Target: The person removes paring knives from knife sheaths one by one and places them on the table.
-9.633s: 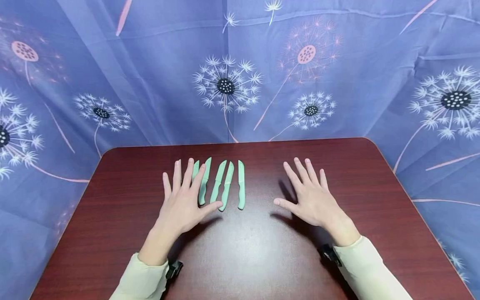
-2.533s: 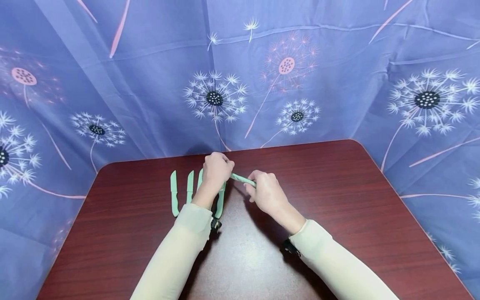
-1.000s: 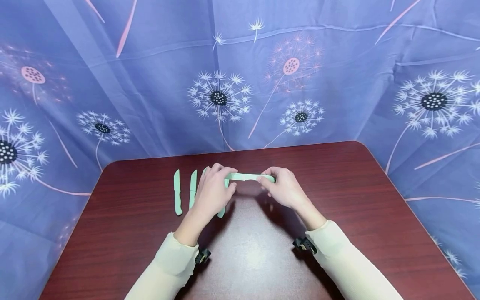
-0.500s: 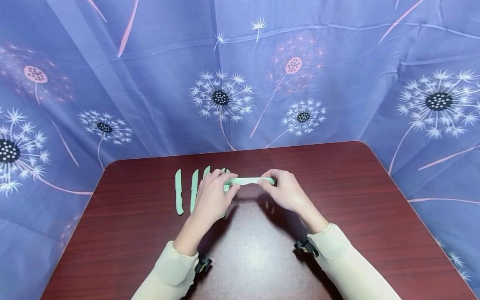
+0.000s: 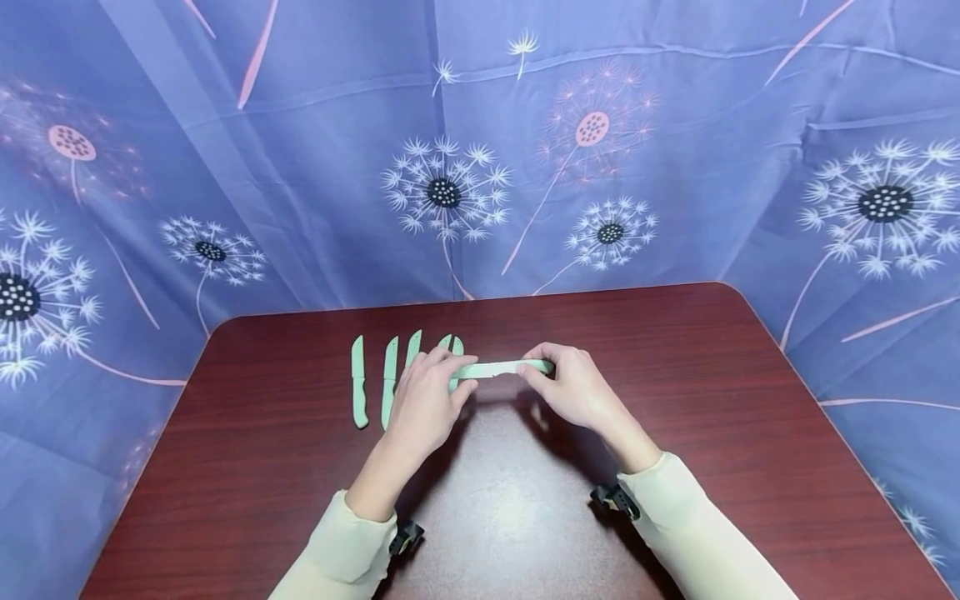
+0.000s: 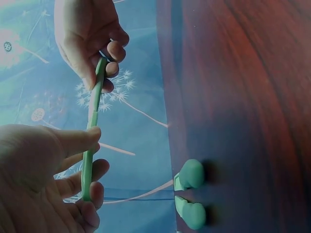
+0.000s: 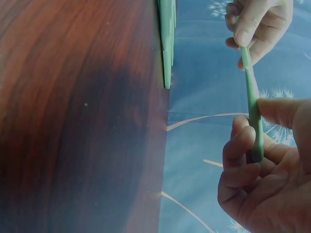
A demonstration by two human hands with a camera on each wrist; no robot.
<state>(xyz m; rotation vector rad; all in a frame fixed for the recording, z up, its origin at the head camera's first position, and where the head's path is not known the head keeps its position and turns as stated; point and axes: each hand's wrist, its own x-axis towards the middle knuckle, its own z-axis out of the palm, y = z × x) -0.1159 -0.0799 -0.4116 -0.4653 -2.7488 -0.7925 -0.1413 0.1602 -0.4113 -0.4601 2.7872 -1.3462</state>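
as left hand (image 5: 424, 394) pinches green knife (image 5: 497, 369), right hand (image 5: 574, 388) likewise, above table (image 5: 510, 500)

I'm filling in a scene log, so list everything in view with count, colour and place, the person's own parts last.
Held knife: 1, pale green, level between both hands above the table.
Knives on the table: 5, pale green, side by side left of centre, tips toward the far edge, some partly hidden by the left hand.
Table: 1, dark red-brown, under the hands.
Cloth: blue with white and pink dandelion print, behind and beside the table.
Wrist devices: 2, black, one at each cuff.
Sleeves: 2, pale cream, on both forearms.
Left grip: 1, bare, at the held knife's blade end.
Right grip: 1, bare, on its handle.
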